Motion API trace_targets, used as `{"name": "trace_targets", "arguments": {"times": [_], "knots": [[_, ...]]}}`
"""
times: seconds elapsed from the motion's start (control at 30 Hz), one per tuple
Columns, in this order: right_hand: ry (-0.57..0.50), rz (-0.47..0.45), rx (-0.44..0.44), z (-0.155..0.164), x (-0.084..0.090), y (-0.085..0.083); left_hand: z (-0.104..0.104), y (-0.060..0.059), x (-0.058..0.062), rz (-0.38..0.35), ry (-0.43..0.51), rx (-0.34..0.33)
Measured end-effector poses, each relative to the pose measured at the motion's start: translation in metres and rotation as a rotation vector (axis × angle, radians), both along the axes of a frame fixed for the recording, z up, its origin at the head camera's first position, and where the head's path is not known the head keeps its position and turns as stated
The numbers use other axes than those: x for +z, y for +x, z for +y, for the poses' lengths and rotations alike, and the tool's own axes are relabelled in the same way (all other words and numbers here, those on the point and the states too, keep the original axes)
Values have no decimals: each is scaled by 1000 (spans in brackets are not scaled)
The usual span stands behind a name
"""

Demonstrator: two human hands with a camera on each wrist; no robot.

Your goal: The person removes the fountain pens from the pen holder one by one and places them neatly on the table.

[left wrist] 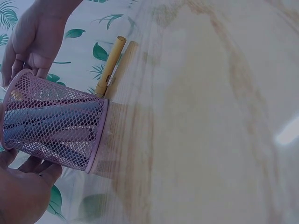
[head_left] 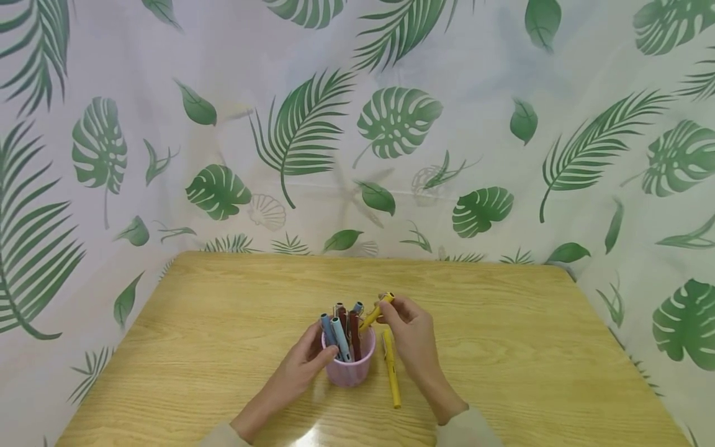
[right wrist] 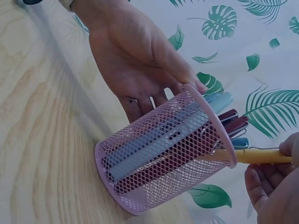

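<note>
With our left hand (head_left: 301,362) we grip the pink mesh cup (head_left: 347,376) at its rim and side; with our right hand (head_left: 413,340) we pinch a yellow pen (head_left: 371,316), its lower end inside the cup. Blue pens (head_left: 341,339) and dark red pens (head_left: 354,338) lean there between our hands. A second yellow pen (head_left: 393,380) lies on the table (head_left: 223,323), nearest our right hand.

Head view: high, farther, facing forward-down. Wrist views: close, low, turned sideways, sharing pink cup (head_left: 349,374).
</note>
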State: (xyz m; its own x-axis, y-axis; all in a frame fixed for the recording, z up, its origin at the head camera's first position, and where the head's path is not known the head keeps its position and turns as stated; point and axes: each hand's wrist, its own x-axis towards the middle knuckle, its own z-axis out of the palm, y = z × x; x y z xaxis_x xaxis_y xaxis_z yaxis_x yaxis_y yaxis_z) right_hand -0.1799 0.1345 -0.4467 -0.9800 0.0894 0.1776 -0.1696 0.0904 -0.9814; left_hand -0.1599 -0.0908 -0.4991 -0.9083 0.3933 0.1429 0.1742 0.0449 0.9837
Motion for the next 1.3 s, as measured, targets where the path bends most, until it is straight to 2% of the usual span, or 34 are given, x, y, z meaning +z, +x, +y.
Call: {"name": "trace_targets", "arguments": {"times": [0.3,0.73,1.07,1.3], "knots": [[-71,-14,-5,16,7,-1,0,1,0,-12,-6,-5],[-119,-43,25,37,16,-3,-1,1,-1,-10,1,-11],[-136,-38,-2,55,28,-5,-1,0,0,2,9,-18],[-206,-20,-46,70,37,-5,-1,0,1,-1,1,-13]]}}
